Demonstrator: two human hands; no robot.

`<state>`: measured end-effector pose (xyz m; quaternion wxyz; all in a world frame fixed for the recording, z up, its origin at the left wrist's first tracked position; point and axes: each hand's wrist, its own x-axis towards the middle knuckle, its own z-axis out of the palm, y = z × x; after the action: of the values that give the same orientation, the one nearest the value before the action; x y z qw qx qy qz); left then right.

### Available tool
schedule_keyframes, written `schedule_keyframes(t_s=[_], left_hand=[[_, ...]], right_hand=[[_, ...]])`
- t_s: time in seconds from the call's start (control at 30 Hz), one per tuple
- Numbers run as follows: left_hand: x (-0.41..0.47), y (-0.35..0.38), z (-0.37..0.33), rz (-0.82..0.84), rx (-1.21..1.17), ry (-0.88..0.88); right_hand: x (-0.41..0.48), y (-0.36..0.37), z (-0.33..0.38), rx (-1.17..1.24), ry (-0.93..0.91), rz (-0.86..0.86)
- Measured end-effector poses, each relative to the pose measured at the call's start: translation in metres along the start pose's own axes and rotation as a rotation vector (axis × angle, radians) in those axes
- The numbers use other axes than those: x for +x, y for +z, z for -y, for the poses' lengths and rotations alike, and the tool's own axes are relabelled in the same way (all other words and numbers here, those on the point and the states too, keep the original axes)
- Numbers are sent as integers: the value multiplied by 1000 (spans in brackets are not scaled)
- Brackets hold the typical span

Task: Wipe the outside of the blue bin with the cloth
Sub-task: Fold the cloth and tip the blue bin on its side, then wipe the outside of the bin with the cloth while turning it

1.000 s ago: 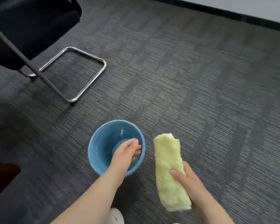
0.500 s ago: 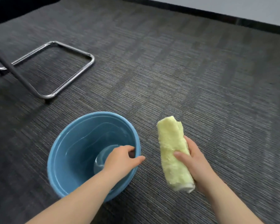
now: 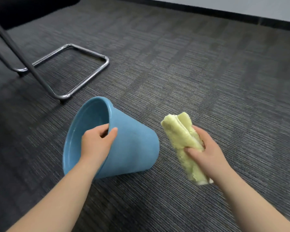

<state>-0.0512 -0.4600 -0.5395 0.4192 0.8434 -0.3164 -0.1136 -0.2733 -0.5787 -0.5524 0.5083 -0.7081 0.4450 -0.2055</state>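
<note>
The blue bin (image 3: 132,148) lies tipped on its side on the carpet, its mouth facing left and its base pointing right. My left hand (image 3: 96,142) grips the near part of the rim, fingers inside and thumb on the outer wall. My right hand (image 3: 203,152) holds a rolled yellow-green cloth (image 3: 182,141) a little to the right of the bin's base, apart from the bin. The bin's outer wall faces up and toward me.
A chair's chrome sled base (image 3: 84,71) and dark leg (image 3: 23,59) stand on the grey carpet (image 3: 208,72) behind and left of the bin. A wall with a dark skirting (image 3: 224,12) runs along the back.
My left hand has tipped the bin from upright onto its side, so its outer wall now shows. The cloth in my right hand has stayed to the right of the bin.
</note>
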Motion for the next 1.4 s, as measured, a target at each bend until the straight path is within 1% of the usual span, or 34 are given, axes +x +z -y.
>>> schedule_keyframes(t_s=[0.13,0.23,0.33,0.47,0.53,0.6,0.7,0.8,0.9,0.97,1.07,1.13,1.2,1.23,1.33,1.4], left_hand=[[-1,3,-4,5,-201,-44],[-2,5,-3,88,-304,-74],[-7,8,-2,158,-348,-42],[-10,13,-2,169,-341,31],[-11,13,0,169,-344,44],[-12,12,2,163,-363,51],[-13,10,3,202,-415,65],[-13,10,3,217,-436,69],[-12,8,7,192,-449,73],[-11,5,11,189,-466,73],[-10,3,16,197,-483,66],[-9,3,19,204,-495,61],[-11,4,20,230,-500,68],[-12,4,20,241,-503,74],[-10,3,23,215,-503,84],[-7,-1,28,170,-504,85]], right_hand=[[-1,0,5,-64,-40,-16],[-3,2,6,-121,-25,-6],[0,7,11,-191,-34,1],[11,34,27,-441,-200,105],[16,48,30,-544,-253,152],[19,58,28,-550,-274,167],[23,70,26,-495,-244,158],[26,77,28,-470,-240,67],[21,81,32,-542,-401,18],[15,83,32,-525,-496,35],[16,81,30,-576,-560,97],[25,76,26,-620,-531,74],[34,71,24,-631,-431,29],[36,70,23,-635,-409,19],[29,75,23,-623,-488,70],[14,83,29,-597,-594,171]])
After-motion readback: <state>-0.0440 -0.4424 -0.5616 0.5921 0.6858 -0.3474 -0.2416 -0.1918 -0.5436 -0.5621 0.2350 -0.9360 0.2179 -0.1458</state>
